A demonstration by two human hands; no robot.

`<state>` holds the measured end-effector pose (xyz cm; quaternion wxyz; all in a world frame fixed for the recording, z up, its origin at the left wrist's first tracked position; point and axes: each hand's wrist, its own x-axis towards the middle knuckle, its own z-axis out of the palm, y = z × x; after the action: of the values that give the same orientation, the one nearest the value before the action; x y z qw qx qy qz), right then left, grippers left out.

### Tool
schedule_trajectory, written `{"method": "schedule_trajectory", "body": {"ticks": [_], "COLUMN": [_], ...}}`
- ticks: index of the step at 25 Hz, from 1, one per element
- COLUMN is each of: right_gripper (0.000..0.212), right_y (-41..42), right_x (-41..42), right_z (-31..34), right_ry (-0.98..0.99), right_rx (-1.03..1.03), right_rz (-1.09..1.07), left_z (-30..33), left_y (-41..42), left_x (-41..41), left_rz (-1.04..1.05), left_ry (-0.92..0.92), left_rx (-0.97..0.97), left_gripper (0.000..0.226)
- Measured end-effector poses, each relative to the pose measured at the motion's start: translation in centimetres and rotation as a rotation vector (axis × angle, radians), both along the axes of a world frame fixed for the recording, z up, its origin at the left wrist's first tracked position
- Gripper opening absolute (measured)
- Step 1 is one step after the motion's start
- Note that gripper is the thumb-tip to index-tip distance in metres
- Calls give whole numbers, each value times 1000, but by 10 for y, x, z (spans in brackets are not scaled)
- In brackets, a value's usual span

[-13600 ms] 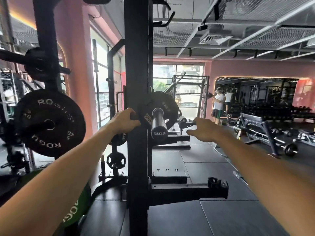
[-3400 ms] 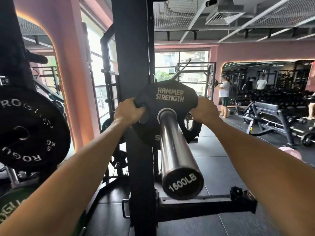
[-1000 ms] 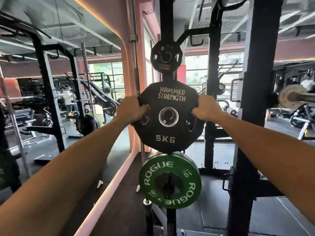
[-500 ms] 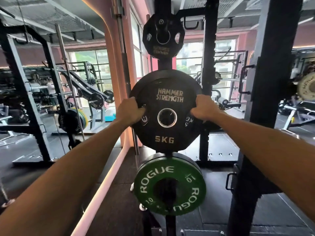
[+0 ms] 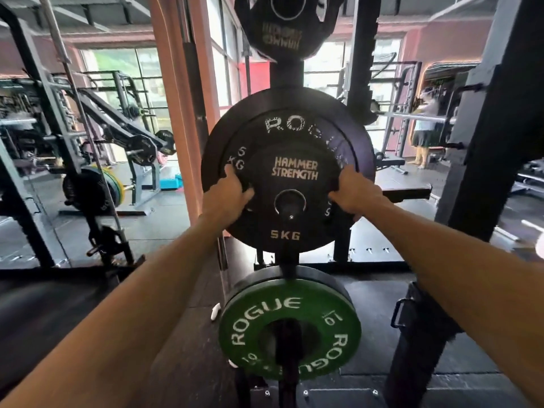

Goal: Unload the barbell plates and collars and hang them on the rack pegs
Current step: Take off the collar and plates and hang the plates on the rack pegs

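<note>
While both bare arms reach forward from the bottom corners, the green plate [image 5: 290, 329] marked ROGUE and 10 sits nearest, low on the rack upright [image 5: 287, 75]. Just above it the left hand [image 5: 228, 195] and right hand [image 5: 353, 194] curl their fingers round opposite edges of the black Hammer Strength 5 kg plate [image 5: 294, 178], which is threaded on a storage peg [image 5: 290, 206] whose end shows through its centre hole. Directly behind it on that peg hangs a larger black ROGUE plate [image 5: 362, 142]. Higher on the upright another black plate [image 5: 287, 28] hangs with its lettering upside down. Farther off, left, a loaded machine [image 5: 94, 189] stands on the dark floor, and at far right a person [image 5: 425, 134] stands near bright windows
</note>
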<state>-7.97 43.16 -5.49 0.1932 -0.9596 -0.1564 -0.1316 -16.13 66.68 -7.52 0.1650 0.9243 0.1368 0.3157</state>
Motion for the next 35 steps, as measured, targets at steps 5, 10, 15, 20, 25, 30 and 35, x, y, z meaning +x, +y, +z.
{"method": "schedule_trajectory", "body": {"ticks": [5,10,15,20,25,30,35], "right_gripper": [75,67,61,63,67,72,67], "right_y": [16,32,43,37,8,-26,-61], "right_x": [33,68,93,67,33,-21,-69], "right_z": [-2,3,2,-8,7,22,30], "right_ry": [53,6,-7,8,58,32,-49], "right_rx": [-181,-207,-211,-158,-49,28,-9], "right_rz": [-102,-147,-150,-116,102,279,339], "left_z": [-3,2,-1,17,24,40,48], "left_y": [11,14,21,20,12,-25,-60], "left_x": [40,73,97,82,40,-24,-93], "left_rz": [105,185,210,154,13,-175,-191], "left_ry": [30,78,118,283,323,279,272], "left_rx": [172,194,123,94,-44,-19,-87], "left_gripper": [59,52,43,56,75,59,61]}}
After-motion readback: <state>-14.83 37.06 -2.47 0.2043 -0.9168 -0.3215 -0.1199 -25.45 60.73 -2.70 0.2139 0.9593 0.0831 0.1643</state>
